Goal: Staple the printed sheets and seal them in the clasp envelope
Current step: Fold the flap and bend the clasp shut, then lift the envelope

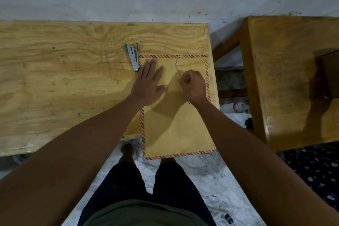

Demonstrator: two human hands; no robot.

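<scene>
Stapler (133,58) is seen lying on the table (64,71), touching the envelope's far-left corner. Left hand (149,83) is pressed flat, fingers spread, on the clasp envelope (176,124), whose long axis runs toward the wall, near end overhanging the table edge. Right hand (192,86) is pinched on the string (177,71), just right of the lower button; right hand is nearer. No legible writing is found.

The person is wearing a dark olive-green top (145,213), showing at the bottom edge of the view, and dark navy, nearly black shorts (146,180) covering both thighs. Both forearms are showing bare to the elbow, with no sleeve reaching them. The left hand (148,82) and the right hand (192,86) are wearing no gloves. The feet are appearing bare on the floor.
</scene>
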